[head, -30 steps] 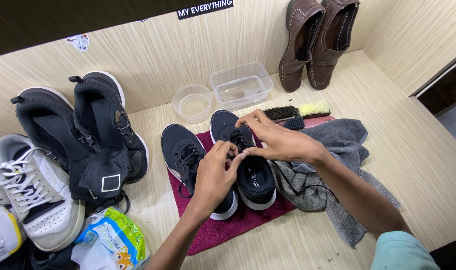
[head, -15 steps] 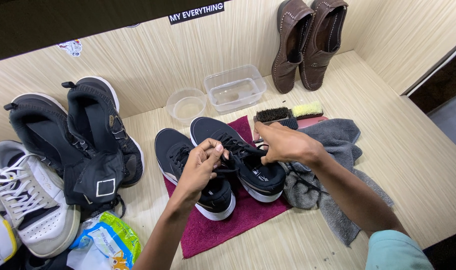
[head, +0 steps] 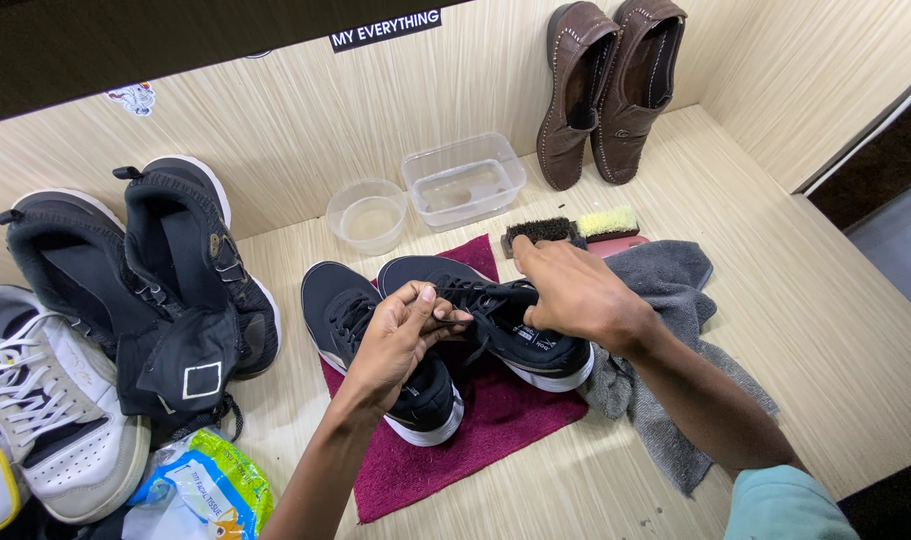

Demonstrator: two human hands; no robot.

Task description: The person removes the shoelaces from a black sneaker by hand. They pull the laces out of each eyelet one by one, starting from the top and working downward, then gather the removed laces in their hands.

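Two dark navy sneakers with white soles lie on a maroon cloth (head: 495, 430). The right-hand sneaker (head: 495, 325) is tilted on its side, lifted a little. My left hand (head: 405, 335) pinches its black lace (head: 475, 292) and draws it taut. My right hand (head: 575, 295) grips the same sneaker at its collar and lace end. The other navy sneaker (head: 375, 350) rests flat under my left wrist, partly hidden by it.
A grey towel (head: 675, 330) lies to the right. Behind are a black brush (head: 542, 232), a yellow brush (head: 607, 222), a round bowl (head: 367, 215) and a rectangular tub of water (head: 463, 182). Brown shoes (head: 605, 85) lean at the back. Black high-tops (head: 145, 280), a white sneaker (head: 45, 410) and a tissue pack (head: 200, 490) fill the left.
Both hands have tipped the right-hand navy sneaker onto its side and turned it toward the left. The lace is now pulled out straight between them.
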